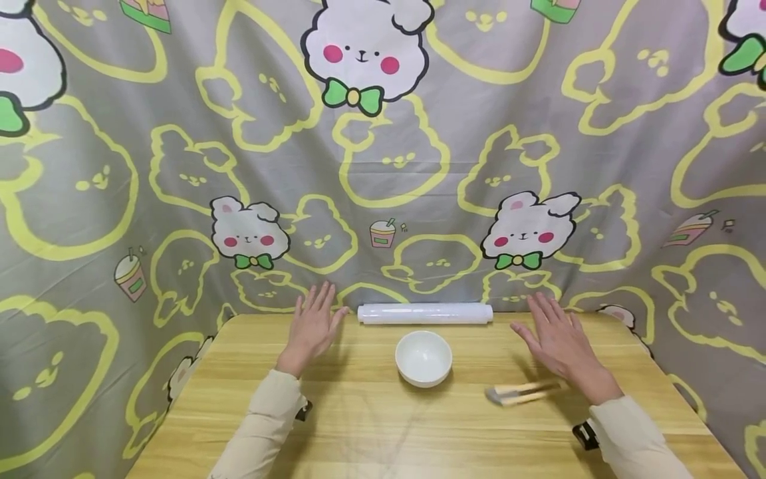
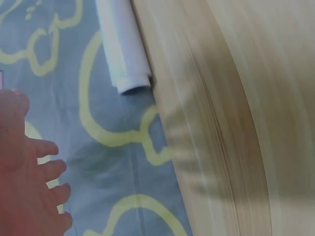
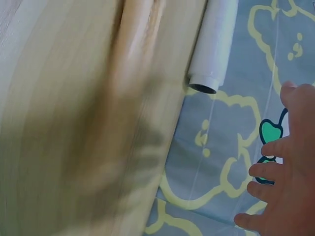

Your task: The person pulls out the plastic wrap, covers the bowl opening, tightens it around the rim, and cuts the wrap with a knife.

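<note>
My left hand point(image 1: 311, 326) is held over the table's left side with its fingers spread, holding nothing. To its right, a roll of clear plastic wrap point(image 1: 425, 313) lies along the table's back edge; its hollow end shows in both wrist views. In front of the roll stands an empty white bowl point(image 1: 423, 359), upright. My right hand point(image 1: 559, 339) is over the right side, fingers straight and apart, with nothing in its grip. Below that hand is a blurred long tan object with a grey end point(image 1: 517, 394); its kind cannot be made out.
The wood-grain table point(image 1: 359, 426) ends at the back against a grey curtain point(image 1: 395, 159) printed with yellow outlines and white rabbit faces. The curtain also hangs along both sides. A small black device sits at each wrist.
</note>
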A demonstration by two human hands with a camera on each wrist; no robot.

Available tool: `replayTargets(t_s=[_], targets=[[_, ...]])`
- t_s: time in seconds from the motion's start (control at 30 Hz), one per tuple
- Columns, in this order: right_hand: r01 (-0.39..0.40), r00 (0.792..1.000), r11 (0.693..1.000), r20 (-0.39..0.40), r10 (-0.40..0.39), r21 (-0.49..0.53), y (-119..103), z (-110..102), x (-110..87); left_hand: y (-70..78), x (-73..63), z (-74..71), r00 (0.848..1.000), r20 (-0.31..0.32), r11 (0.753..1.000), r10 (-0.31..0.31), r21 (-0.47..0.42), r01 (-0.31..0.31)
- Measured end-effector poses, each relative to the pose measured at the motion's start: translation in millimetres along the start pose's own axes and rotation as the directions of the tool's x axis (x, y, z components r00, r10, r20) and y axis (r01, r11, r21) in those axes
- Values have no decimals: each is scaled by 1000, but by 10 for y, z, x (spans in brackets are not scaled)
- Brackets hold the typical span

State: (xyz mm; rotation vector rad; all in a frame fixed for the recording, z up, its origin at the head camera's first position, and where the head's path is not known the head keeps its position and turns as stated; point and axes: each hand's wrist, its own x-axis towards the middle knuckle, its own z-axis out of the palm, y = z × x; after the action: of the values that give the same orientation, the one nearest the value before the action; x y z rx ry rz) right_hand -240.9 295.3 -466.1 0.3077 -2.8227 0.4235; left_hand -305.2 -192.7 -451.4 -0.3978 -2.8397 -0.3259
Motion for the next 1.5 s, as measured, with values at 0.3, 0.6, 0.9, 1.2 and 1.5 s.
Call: replayTargets(t_s=[0.3, 0.6, 0.9, 1.2, 1.5], targets=[[83, 997, 993, -3, -83, 88, -134, 43, 190, 405, -160, 154, 998, -55, 956, -4, -294, -12], [95, 988, 968, 96, -120, 232, -266, 228, 470, 835, -413, 534, 1000, -3, 736, 6, -677, -7], [91, 986, 956, 113, -126, 279, -259, 368, 716, 1097, -472, 671, 983, 185, 431, -5, -887, 169], [52, 979, 954, 172, -107, 295, -254, 467, 862, 1199, -486, 715, 965, 262, 215, -20, -942, 260], [-62, 986, 956, 168, 13, 287, -276, 539, 901, 1183, -478, 704, 948, 311, 158, -70, -935, 319]])
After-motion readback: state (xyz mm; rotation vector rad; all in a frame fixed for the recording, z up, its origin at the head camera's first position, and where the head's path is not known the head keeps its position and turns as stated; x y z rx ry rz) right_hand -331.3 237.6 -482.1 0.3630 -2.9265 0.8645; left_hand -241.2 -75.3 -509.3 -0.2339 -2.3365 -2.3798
